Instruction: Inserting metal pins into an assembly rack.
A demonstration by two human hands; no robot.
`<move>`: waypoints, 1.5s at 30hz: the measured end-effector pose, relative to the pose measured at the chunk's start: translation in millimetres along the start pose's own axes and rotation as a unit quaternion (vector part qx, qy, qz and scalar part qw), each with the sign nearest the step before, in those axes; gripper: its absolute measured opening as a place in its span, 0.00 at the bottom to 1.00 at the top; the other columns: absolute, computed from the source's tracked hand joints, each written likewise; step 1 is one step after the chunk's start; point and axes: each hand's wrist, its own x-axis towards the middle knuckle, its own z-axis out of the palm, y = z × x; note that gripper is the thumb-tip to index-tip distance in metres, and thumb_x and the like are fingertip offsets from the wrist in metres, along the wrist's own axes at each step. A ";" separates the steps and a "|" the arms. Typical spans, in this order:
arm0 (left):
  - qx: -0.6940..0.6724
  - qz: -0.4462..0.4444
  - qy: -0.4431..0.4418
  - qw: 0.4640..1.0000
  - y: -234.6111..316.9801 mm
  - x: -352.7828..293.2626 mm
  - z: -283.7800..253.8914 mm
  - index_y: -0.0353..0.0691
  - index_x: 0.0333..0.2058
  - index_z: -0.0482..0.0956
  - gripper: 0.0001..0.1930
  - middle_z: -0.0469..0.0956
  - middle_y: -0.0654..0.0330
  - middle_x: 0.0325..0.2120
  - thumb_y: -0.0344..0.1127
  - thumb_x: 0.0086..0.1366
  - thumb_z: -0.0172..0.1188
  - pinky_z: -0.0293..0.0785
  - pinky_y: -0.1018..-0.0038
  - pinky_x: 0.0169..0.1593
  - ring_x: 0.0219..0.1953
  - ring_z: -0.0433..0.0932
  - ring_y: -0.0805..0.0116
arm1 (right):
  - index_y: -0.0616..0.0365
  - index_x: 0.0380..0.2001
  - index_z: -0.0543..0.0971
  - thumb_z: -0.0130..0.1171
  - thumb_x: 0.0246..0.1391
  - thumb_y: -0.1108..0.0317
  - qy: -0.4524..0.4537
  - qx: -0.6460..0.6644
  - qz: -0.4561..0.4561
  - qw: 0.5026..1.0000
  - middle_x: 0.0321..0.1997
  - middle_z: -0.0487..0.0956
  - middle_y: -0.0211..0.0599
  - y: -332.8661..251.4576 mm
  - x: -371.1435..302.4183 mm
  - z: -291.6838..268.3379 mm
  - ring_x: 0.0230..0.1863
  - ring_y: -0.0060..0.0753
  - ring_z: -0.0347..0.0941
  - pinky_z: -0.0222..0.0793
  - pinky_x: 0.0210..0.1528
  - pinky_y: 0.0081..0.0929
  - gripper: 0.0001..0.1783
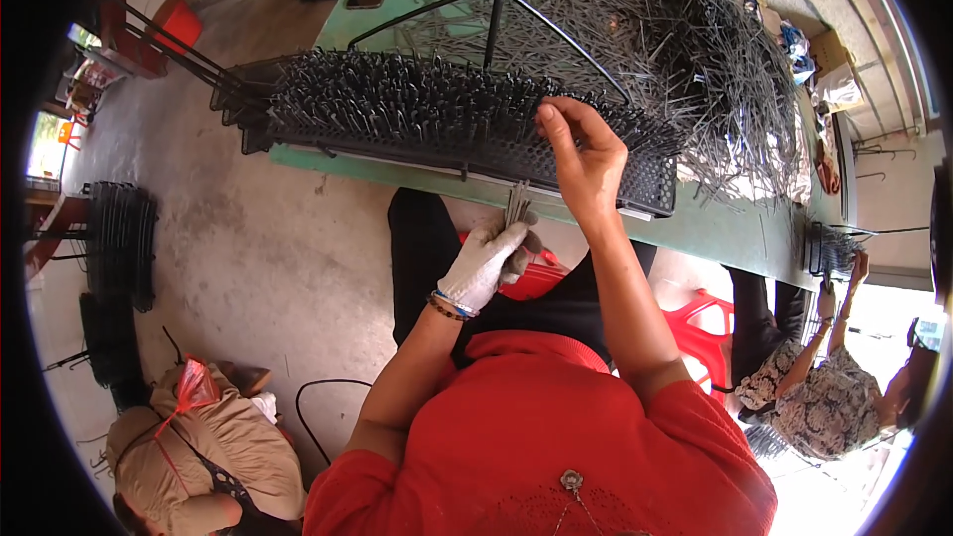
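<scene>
My left hand (484, 260), in a pale work glove, is closed around a small bundle of thin grey metal rods (518, 201). The rods point up toward the front edge of a long black perforated rack (650, 195). Over that rack is my bare right hand (594, 161), its thumb and fingertips drawn together in a pinch. Whatever lies between those fingertips is too small to make out. Dense rows of dark upright pins (397, 99) fill most of the rack, and my right fingertips are right beside them, toward its right part.
A large heap of loose thin rods (685, 69) covers the green table (740, 223) behind the rack. A black metal frame (496, 10) rises over the rack. One person (829, 387) works at the right; another (218, 427) is at lower left, near stacked black racks (121, 243).
</scene>
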 end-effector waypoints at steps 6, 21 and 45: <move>-0.048 -0.003 -0.032 0.998 -4.9 0.0 -11.4 0.40 0.49 0.72 0.12 0.79 0.64 0.31 0.37 0.71 0.52 0.66 0.87 0.22 0.23 0.71 0.85 | 0.62 0.39 0.82 0.65 0.55 0.74 0.004 -0.176 -0.172 0.969 0.29 0.81 0.34 10.1 11.7 18.2 0.30 0.21 0.75 0.71 0.36 0.19 0.08; -0.111 0.004 -0.032 0.993 -11.3 -3.9 -20.5 0.38 0.50 0.71 0.12 0.80 0.60 0.34 0.35 0.71 0.52 0.76 0.81 0.31 0.28 0.79 0.77 | 0.62 0.36 0.82 0.66 0.52 0.76 0.018 -0.257 -0.274 0.927 0.32 0.82 0.40 17.7 16.6 28.1 0.30 0.34 0.78 0.73 0.35 0.26 0.08; -0.073 0.003 0.036 0.997 -2.0 -12.8 -6.3 0.40 0.46 0.74 0.11 0.78 0.65 0.28 0.39 0.71 0.54 0.65 0.86 0.22 0.22 0.72 0.83 | 0.53 0.33 0.84 0.69 0.46 0.69 0.001 -0.380 -0.315 0.870 0.37 0.80 0.28 21.7 1.1 22.6 0.40 0.35 0.73 0.63 0.45 0.33 0.08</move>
